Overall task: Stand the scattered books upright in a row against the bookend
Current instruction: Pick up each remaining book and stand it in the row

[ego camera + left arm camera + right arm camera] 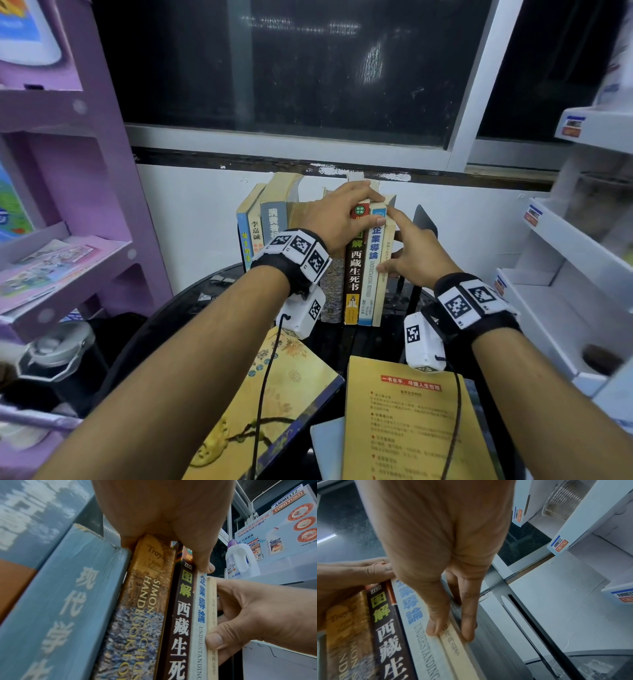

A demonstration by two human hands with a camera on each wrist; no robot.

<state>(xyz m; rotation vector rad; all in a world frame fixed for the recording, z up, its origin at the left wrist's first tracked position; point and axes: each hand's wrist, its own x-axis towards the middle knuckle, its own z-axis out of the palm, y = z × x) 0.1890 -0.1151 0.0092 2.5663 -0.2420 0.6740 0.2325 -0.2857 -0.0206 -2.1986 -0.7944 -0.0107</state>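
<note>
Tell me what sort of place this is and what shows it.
Probably a shop corner or stockroom, not a home. White cardboard display racks carry AMMELTZ YOKOYOKO product labels, a purple display stand holds leaflets, and old books stand on a dark round table under a window.

The room is lit evenly from above, while the window (291,68) is dark and shows streaky reflections of ceiling lights. The head view bends and smears toward its edges, blurring the shelves (582,240). Both wrist views are soft up close, with blurred book spines (56,601).
</note>
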